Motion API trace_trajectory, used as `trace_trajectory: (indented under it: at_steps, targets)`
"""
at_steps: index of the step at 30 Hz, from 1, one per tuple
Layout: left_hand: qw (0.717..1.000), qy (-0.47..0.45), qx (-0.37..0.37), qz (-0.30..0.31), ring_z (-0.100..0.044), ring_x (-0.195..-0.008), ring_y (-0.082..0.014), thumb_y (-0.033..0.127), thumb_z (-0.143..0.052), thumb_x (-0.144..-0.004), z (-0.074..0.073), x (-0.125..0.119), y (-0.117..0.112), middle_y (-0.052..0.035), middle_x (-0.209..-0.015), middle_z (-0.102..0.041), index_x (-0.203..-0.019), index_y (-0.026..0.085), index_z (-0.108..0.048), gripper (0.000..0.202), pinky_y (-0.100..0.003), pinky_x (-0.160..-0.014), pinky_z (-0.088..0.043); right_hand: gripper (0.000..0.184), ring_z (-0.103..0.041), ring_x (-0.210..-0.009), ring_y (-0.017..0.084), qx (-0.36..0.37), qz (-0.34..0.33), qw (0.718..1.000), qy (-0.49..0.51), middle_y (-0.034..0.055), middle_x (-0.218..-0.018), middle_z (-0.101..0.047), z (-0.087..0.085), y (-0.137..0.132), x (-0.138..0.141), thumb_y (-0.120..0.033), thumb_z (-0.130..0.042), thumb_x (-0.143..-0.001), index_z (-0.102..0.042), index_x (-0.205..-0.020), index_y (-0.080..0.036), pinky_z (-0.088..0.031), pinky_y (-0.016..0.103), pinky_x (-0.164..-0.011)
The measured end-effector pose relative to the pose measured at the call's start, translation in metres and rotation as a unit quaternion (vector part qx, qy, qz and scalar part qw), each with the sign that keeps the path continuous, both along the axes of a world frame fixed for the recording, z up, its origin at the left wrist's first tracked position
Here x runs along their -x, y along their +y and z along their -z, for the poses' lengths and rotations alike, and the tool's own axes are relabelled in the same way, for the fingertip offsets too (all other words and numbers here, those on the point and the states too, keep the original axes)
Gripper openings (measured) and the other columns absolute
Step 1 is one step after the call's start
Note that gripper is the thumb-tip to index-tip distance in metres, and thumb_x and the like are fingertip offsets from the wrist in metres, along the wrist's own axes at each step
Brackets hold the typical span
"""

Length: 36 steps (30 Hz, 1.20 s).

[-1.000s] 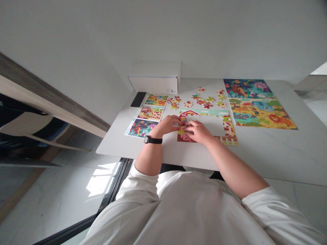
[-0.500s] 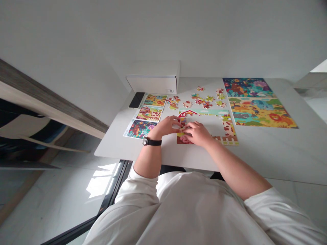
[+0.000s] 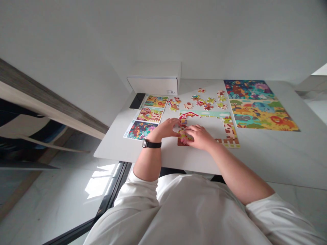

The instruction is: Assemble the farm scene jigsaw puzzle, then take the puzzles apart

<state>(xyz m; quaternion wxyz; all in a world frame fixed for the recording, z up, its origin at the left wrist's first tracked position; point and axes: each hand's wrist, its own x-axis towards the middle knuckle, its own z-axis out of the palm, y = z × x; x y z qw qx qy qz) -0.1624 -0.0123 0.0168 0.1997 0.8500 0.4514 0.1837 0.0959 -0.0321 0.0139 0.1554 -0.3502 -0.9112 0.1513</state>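
Observation:
A partly assembled jigsaw puzzle (image 3: pixel 204 114) with a red barn, cows and a fence lies in front of me, its border joined around a bare middle. At its left edge is my left hand (image 3: pixel 168 128), thumb and fingers apart in a curve, fingertips at the border. My right hand (image 3: pixel 200 137) rests palm down over the lower left part, its fingers spread and touching the pieces there. It covers some of the lower border. Behind the puzzle lie several loose jigsaw pieces (image 3: pixel 204 104), some joined in small clusters.
A picture sheet (image 3: pixel 149 114) with three scenes lies left, beside a black phone (image 3: pixel 137 101). A white box (image 3: pixel 153 85) stands behind them against the wall. Two finished puzzles (image 3: pixel 263 114) lie at the right of the white table (image 3: pixel 276 153).
My hands have moved slightly apart. The right fingers, earlier bunched close to the left fingertips, now lie spread on the puzzle's left side. The view has shifted slightly.

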Motion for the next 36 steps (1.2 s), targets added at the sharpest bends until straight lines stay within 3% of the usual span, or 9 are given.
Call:
trace_trajectory:
  at_steps: [7, 14, 19, 31, 36]
  targets:
    - [1.000, 0.019, -0.001, -0.005, -0.067, -0.130, -0.0299, 0.038, -0.095, -0.076, 0.001, 0.000, -0.002, -0.0094, -0.132, -0.074, -0.110, 0.022, -0.071, 0.045, -0.042, -0.117, -0.048, 0.048, -0.064, -0.129, 0.033, 0.038, 0.005, 0.999, 0.002, 0.0122, -0.134, -0.067, -0.001, 0.006, 0.003, -0.038, -0.087, -0.089, -0.075, -0.135, -0.028, -0.051, 0.048, -0.111]
    - [1.000, 0.011, -0.019, -0.003, -0.071, -0.123, -0.0281, 0.036, -0.091, -0.082, 0.000, -0.002, -0.002, -0.0081, -0.126, -0.077, -0.109, 0.023, -0.071, 0.037, -0.042, -0.112, -0.052, 0.044, -0.064, -0.127, 0.034, 0.023, 0.010, 1.000, -0.002, 0.0123, -0.133, -0.066, 0.001, 0.008, 0.004, -0.042, -0.084, -0.093, -0.076, -0.134, -0.029, -0.051, 0.049, -0.109]
    - [1.000, 0.007, -0.026, 0.003, -0.070, -0.129, -0.0285, 0.033, -0.088, -0.084, 0.002, -0.002, 0.000, -0.0084, -0.129, -0.077, -0.105, 0.024, -0.074, 0.027, -0.044, -0.114, -0.051, 0.042, -0.064, -0.127, 0.035, 0.015, 0.008, 1.000, -0.008, 0.0124, -0.133, -0.068, 0.002, 0.011, 0.007, -0.046, -0.082, -0.095, -0.078, -0.133, -0.030, -0.051, 0.051, -0.110]
    - [0.999, 0.034, -0.013, -0.004, -0.069, -0.129, -0.0284, 0.037, -0.086, -0.088, 0.001, -0.004, -0.001, -0.0101, -0.140, -0.070, -0.121, 0.027, -0.081, 0.034, -0.044, -0.119, -0.051, 0.034, -0.062, -0.129, 0.036, -0.002, -0.003, 0.999, -0.037, 0.0121, -0.142, -0.070, -0.003, 0.003, 0.009, -0.040, -0.077, -0.100, -0.080, -0.132, -0.030, -0.049, 0.055, -0.112]
    - [0.999, 0.035, -0.017, -0.011, -0.066, -0.131, -0.0287, 0.038, -0.086, -0.088, 0.001, -0.005, -0.001, -0.0076, -0.140, -0.069, -0.117, 0.031, -0.083, 0.031, -0.045, -0.121, -0.049, 0.041, -0.064, -0.131, 0.034, -0.009, 0.026, 1.000, 0.009, 0.0107, -0.143, -0.069, -0.011, 0.014, -0.018, -0.036, -0.077, -0.099, -0.077, -0.139, -0.032, -0.051, 0.054, -0.114]
